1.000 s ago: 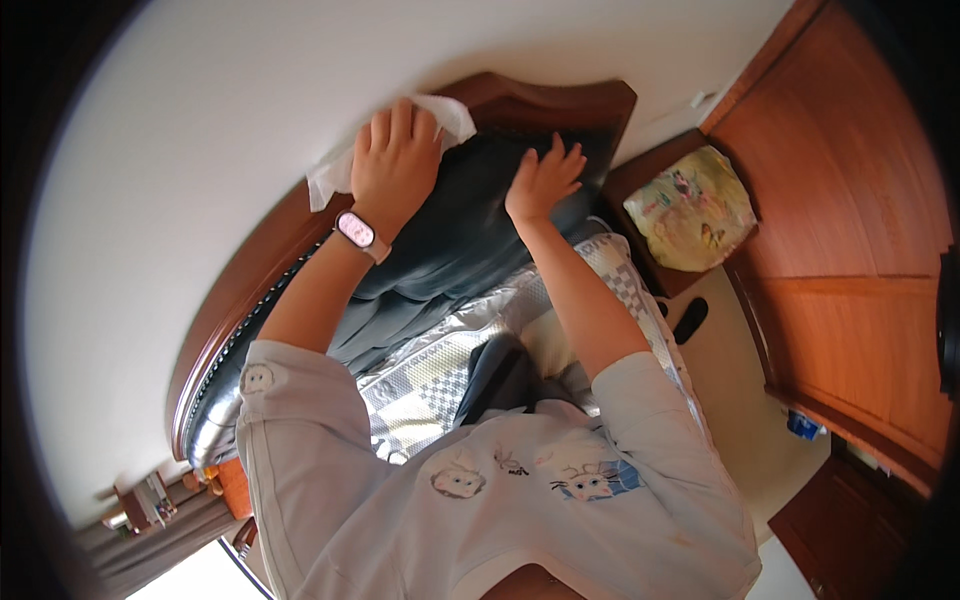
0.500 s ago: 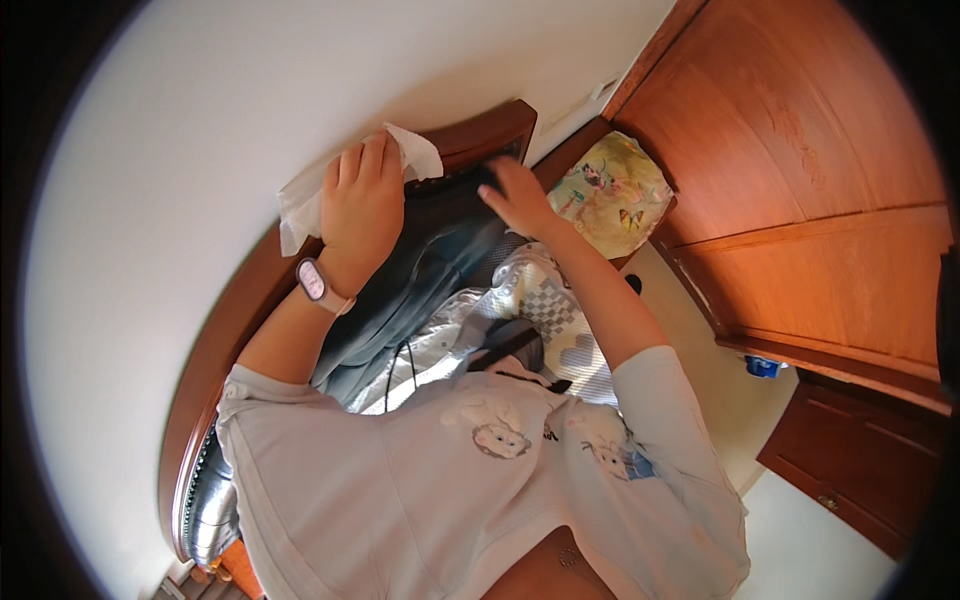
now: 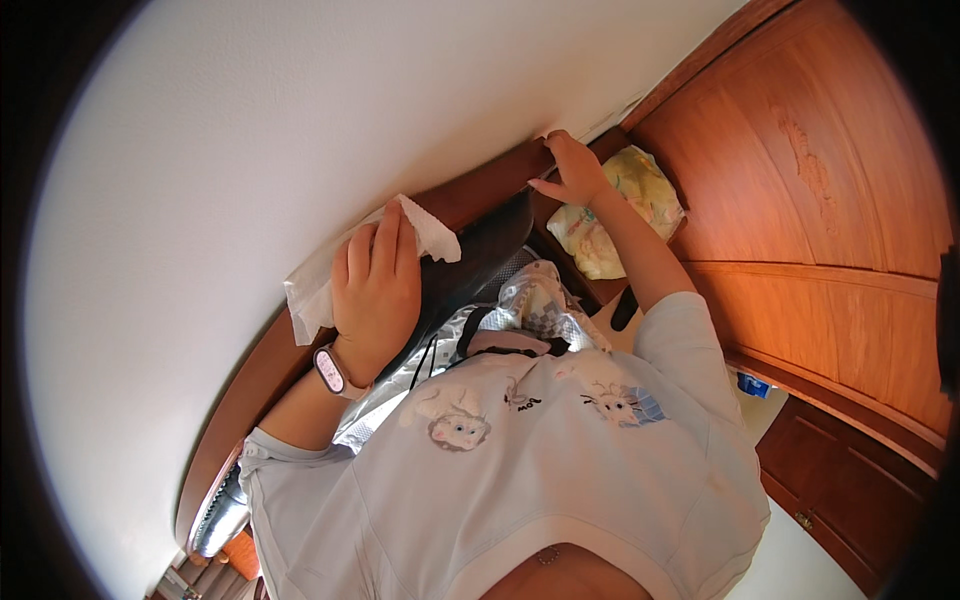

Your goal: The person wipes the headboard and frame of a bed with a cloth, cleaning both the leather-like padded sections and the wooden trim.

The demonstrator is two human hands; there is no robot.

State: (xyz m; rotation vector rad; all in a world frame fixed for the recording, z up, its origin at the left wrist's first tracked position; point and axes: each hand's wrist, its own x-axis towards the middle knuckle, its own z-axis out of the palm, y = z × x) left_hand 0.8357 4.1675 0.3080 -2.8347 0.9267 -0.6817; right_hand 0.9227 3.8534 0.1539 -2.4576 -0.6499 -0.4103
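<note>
A white wet wipe or paper towel lies draped over the top rail of a dark brown wooden headboard. My left hand rests on it, fingers bent over the rail and pressing the sheet against the wood. A band with an oval screen is on my left wrist. At the headboard's right end, my right hand hooks its fingertips over the top corner, thumb lower on the front side. Beneath the rail runs the headboard's black padded panel.
A pale wall stands right behind the headboard. To the right, a yellowish patterned bag or cushion sits on a low wooden piece beside a large wooden wardrobe. Checked and silvery bedding lies below my arms.
My right hand has moved from in front of the panel up onto the headboard's right corner. My left hand stays on the white sheet over the rail, and the view has shifted.
</note>
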